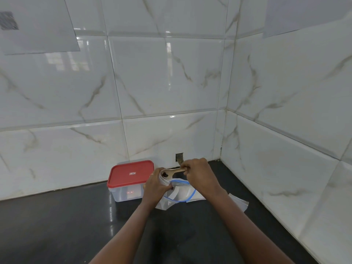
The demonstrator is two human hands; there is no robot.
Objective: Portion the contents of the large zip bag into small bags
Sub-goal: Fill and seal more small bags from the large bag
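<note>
A dark, glossy worktop (76,225) runs into a corner formed by two walls of large white tiles (152,82) veined in grey-brown, shiny enough to carry pale reflections; low on the back wall, just above the worktop, a small rectangular notch (179,157) is cut into a tile; a pale sheet (38,25) with a blurred dark patch is stuck high on the left. Near the corner, the left hand (156,185) has its fingers curled round a small bag (163,180), holding it upright with its mouth open; the right hand (198,172) pinches the end of a wooden spoon (176,170) whose bowl, carrying a few dark bits, sits at that mouth. The large zip bag (181,195) lies on the worktop directly under both hands, its blue zip line looping open; what it contains cannot be made out. Some flat clear plastic (240,203) lies just to its right, partly under the right forearm. Left of the hands, against the back wall, stands a clear container (125,193) closed with a red lid (131,173).
</note>
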